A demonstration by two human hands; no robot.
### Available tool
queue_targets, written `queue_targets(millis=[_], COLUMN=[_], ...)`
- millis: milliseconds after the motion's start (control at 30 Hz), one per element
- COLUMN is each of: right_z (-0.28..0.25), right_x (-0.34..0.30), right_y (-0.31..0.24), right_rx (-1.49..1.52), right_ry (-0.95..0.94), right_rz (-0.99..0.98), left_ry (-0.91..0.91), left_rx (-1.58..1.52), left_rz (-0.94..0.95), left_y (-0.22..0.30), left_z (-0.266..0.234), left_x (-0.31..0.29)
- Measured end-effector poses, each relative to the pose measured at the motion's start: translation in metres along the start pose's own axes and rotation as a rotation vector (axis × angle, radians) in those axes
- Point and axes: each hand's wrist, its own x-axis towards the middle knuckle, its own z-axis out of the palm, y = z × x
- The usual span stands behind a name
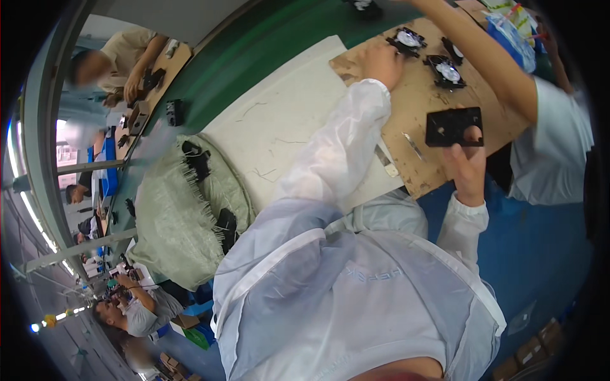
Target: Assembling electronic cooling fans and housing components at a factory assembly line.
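Observation:
My right hand (pixel 467 170) is closed on the lower edge of a flat black rectangular plastic housing (pixel 445 128). It has a round hole near one corner, through which skin shows. Farther off, my left hand (pixel 382 65) has its fingers curled at a black part with a clear round centre (pixel 406 39) on a brown board (pixel 438 168); its fingertips are partly hidden. A similar black part (pixel 447 71) lies to the right of it, with a smaller black piece (pixel 452 49) beside that. A slim metal hand tool (pixel 413 145) rests on the board, left of the housing.
A co-worker's bare arm (pixel 486 60) reaches across the board from the right. Left of my arm, a pale sheet (pixel 254 136) with thin dark strands covers part of the green bench (pixel 244 70). A woven sack (pixel 171 209) holding black pieces stands at my left.

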Motion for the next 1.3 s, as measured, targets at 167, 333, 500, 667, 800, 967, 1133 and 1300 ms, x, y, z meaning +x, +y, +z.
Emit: queue_targets(millis=[167, 333, 500, 667, 800, 967, 1133, 1300], right_z=[0.041, 0.054, 0.088, 0.129, 0.160, 0.173, 0.181, 0.184], right_x=[0.016, 0.033, 0.054, 0.068, 0.068, 0.065, 0.063, 0.058], right_y=[-0.022, -0.011, -0.005, -0.006, -0.007, 0.000, 0.000, -0.001], right_rx=[0.177, 0.292, 0.337, 0.442, 0.060, 0.035, 0.004, 0.028], right_ry=[-0.054, -0.199, -0.408, -0.446, -0.457, -0.587, -0.596, -0.578], right_rz=[-0.004, -0.055, -0.077, -0.004, -0.215, -0.295, -0.299, -0.239], left_ry=[0.388, 0.560, 0.612, 0.525, 0.491, 0.533, 0.541, 0.549], left_rx=[0.069, -0.216, -0.793, -1.103, -1.132, -1.162, -1.174, -1.201], left_rz=[0.193, 0.251, -0.115, -0.483, -0.488, -0.547, -0.541, -0.533], left_y=[-0.018, -0.033, -0.015, 0.000, 0.004, -0.009, -0.011, -0.012], left_z=[-0.064, -0.153, -0.202, -0.228, -0.233, -0.231, -0.230, -0.229], left_x=[-0.008, -0.048, -0.075, -0.081, -0.084, -0.086, -0.087, -0.087])
